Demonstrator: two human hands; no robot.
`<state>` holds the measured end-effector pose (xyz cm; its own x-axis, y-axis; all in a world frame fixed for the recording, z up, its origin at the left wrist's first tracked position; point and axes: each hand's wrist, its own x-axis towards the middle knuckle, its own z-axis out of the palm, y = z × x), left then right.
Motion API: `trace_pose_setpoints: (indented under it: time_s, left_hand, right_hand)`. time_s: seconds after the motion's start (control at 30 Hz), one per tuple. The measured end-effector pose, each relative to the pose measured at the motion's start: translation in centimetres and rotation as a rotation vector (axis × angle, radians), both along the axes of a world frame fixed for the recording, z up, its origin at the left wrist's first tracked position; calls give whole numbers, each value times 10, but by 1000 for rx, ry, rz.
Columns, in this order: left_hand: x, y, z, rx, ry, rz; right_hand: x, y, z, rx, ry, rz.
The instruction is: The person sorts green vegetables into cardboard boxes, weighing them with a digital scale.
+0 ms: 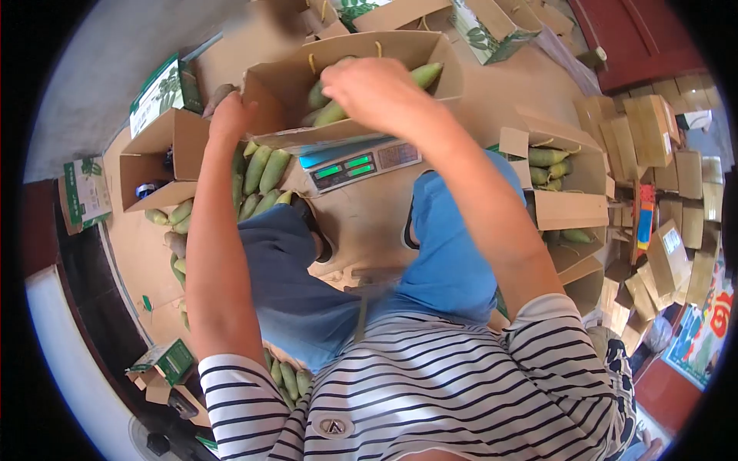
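Observation:
An open cardboard box (277, 137) stands on a digital scale (342, 170) with lit green displays. Inside it lie several long green vegetables (425, 74). My right hand (369, 88) is over the box with its fingers bent down among the vegetables; what its fingertips hold, if anything, is hidden. At the box's left end is my left hand (231, 115), its fingers closed near a brownish vegetable (218, 98) at the corner. Whether it grips that piece or the cardboard cannot be made out.
More green vegetables (265, 170) lie on the floor left of the scale. Open boxes stand at the left (188, 146) and right (570, 201), the right one holding vegetables. Stacked cartons (649, 138) fill the far right. My knees flank the space before the scale.

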<state>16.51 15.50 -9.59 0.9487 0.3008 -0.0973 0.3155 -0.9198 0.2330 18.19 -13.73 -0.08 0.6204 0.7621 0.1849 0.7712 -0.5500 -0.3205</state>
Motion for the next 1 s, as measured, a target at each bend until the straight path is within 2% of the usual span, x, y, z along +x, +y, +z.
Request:
trace_pose_setpoints:
  time_s: [0.07,0.1,0.13,0.17,0.23,0.33,0.43,0.53,0.57,0.67,0.77,0.87,1.0]
  left_hand:
    - [2,-5,3,-26,40,11]
    - [4,-2,1,-48,55,21]
    - [4,-1,0,-69,71,31]
    - [3,-4,1,-51,69,50]
    - [4,-12,7,-14,66,82]
    - [8,-14,6,-6,72,99]
    - [11,-4,-7,-104,89,155]
    - [13,-11,8,-239,259,224]
    - [12,-11,3,-255,197,188]
    - [18,-9,-5,-203,95,143]
    - [23,-17,0,-229,44,158]
    - [33,-32,21,-284,56,137]
    - [48,-72,31,-340,28,53]
  right_hand:
    - [18,-11,4,42,-57,-24]
    - [18,-22,25,88,11,-117]
    - [31,-33,26,211,33,-144]
    - [54,-44,17,336,-68,-108]
    - [61,-62,46,289,-53,-173]
    - [94,-97,30,21,-8,-336]
    - [111,-136,-19,-327,58,-546]
    - [105,-148,-47,-545,294,-608]
    - [102,-147,-51,-572,377,-623]
    - [105,-150,-72,-372,548,-531]
    - [109,-150,-80,-384,438,-617]
    - [118,-165,-77,-406,387,-592]
    - [156,-217,-88,-262,322,-528]
